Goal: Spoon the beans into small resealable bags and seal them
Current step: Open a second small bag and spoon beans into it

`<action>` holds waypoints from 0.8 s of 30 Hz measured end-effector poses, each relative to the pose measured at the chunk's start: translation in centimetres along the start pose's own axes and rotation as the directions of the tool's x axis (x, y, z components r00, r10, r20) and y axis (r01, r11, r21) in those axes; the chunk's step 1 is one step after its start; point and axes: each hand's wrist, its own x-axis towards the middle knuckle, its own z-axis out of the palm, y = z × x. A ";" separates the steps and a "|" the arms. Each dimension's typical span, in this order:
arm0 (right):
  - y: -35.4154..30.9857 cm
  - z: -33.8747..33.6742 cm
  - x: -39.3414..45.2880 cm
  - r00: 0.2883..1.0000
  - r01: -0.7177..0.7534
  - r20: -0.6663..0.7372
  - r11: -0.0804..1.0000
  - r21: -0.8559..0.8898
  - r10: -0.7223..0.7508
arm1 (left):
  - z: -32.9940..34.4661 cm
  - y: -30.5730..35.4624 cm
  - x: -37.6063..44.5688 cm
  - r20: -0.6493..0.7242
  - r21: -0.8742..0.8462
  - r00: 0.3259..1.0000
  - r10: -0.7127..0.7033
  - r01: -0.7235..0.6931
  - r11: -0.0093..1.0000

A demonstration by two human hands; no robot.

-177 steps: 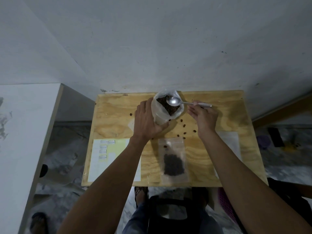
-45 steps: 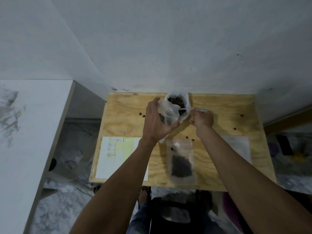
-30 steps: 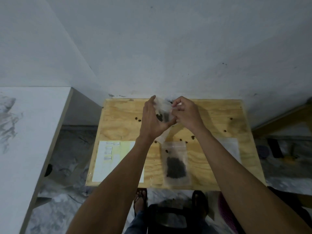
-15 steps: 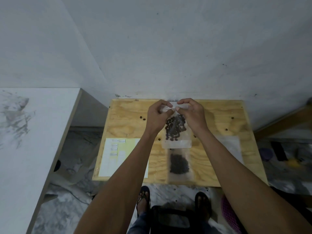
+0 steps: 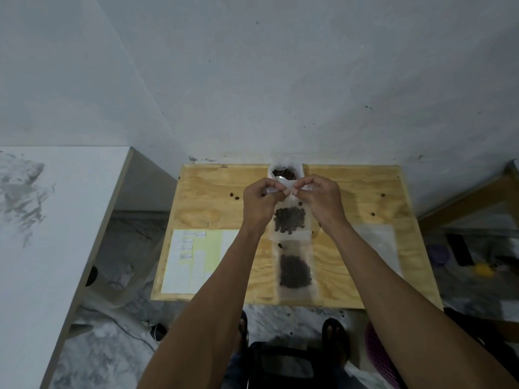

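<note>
A small clear resealable bag (image 5: 289,221) with dark beans in it hangs above the wooden table (image 5: 213,206). My left hand (image 5: 259,203) and my right hand (image 5: 320,202) each pinch its top edge, thumbs close together at the middle. Behind them stands the large open bag of beans (image 5: 285,172), with a spoon bowl (image 5: 280,178) showing at its mouth. A second small bag (image 5: 295,272) holding beans lies flat near the table's front edge.
A yellow and white label sheet (image 5: 196,259) lies at the front left. Clear empty bags (image 5: 376,242) lie at the right. Loose beans (image 5: 234,195) are scattered on the table. A white surface (image 5: 56,220) stands to the left, and the wall is right behind the table.
The spoon went back into the large bag. Both hands took the small filled bag by its top edge and now hold it hanging upright, pinching along the seal.
</note>
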 end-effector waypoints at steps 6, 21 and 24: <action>0.3 -0.5 0.3 0.999 -0.039 0.020 0.999 0.017 0.038 | -0.2 0.2 -0.1 0.022 0.024 1.000 -0.005 0.004 1.000; 0.7 -1.0 0.3 0.992 -0.078 0.102 0.997 0.030 0.074 | -2.0 0.6 0.3 0.174 0.006 0.977 -0.122 0.123 0.992; 0.9 -0.3 0.1 0.998 -0.037 0.041 0.998 -0.042 0.039 | -1.5 0.4 -0.2 0.186 -0.024 0.977 -0.107 0.113 0.993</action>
